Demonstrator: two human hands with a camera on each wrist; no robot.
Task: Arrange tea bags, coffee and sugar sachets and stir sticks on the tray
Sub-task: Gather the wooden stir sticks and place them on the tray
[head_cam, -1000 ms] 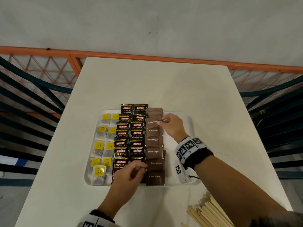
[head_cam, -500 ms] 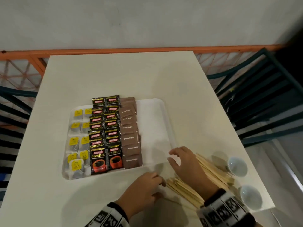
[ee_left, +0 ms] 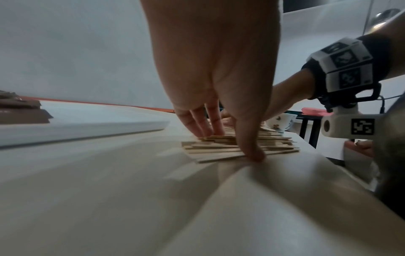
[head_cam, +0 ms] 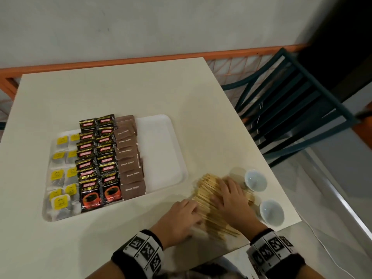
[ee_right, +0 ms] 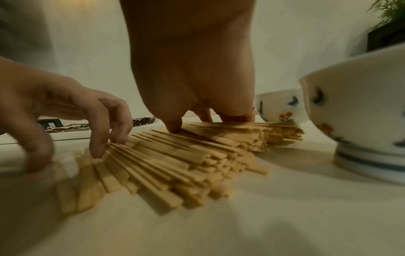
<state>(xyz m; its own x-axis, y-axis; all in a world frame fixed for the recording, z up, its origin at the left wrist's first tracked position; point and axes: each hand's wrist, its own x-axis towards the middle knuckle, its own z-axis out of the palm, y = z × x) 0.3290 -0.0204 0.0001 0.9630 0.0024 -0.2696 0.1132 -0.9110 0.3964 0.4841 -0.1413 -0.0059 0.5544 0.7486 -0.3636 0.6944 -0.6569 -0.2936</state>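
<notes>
Right hand (head_cam: 231, 200): fingers spread flat, pressing down on top of the sticks (head_cam: 211, 206); nothing pinched.
Left hand (head_cam: 179, 216): fingers loosely curled, tips touching the near-left edge of the pile, thumb on the table (head_cam: 120, 93); not visibly closed round any stick.
Sticks: a loose fanned pile of flat wooden stirrers on the table, off the tray (head_cam: 163, 154), between both hands.
Long axis: runs from the near table edge away toward the far left, roughly along the tray's bare strip.
Bearing: the tray lies to the left and farther out from the pile; its near-right corner is just beside the pile's far end.
Nearer hand: left sits on the tray side; right covers the pile.
Tray contents: tea bags (head_cam: 60, 178) in the left column, coffee (head_cam: 98, 156) in the middle, sugar (head_cam: 129, 160) to its right; the right strip is bare.
Cups (head_cam: 255, 180): two small ones, just right of the pile, the farther one touching or nearly touching the stick ends.
Step, as judged: gathering the pile for a leftward shift onto the bare strip.
Risk: sticks may scatter or nudge a cup.
</notes>
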